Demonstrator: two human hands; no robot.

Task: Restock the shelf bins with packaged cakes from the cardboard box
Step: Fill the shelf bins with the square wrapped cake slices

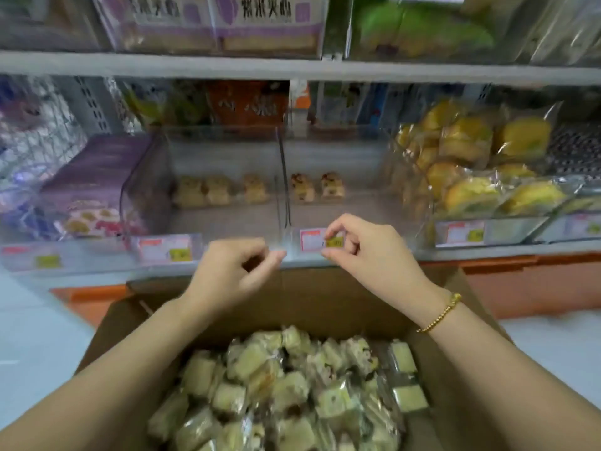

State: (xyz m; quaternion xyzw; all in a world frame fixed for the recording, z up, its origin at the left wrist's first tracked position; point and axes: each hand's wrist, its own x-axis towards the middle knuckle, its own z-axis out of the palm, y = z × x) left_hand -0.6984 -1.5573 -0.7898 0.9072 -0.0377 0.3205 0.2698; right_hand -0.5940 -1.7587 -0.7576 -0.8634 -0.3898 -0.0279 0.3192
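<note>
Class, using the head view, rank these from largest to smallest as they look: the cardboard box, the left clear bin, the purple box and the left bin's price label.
1. cardboard box, though being nearest the camera inflates it
2. left clear bin
3. purple box
4. price label

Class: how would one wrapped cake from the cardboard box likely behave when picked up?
Probably light: each wrapped cake is a small, spongy-looking block. Likely squashable. The glossy, crinkled film may slip; piled loosely in the cardboard box, neighbours could shift.
</note>
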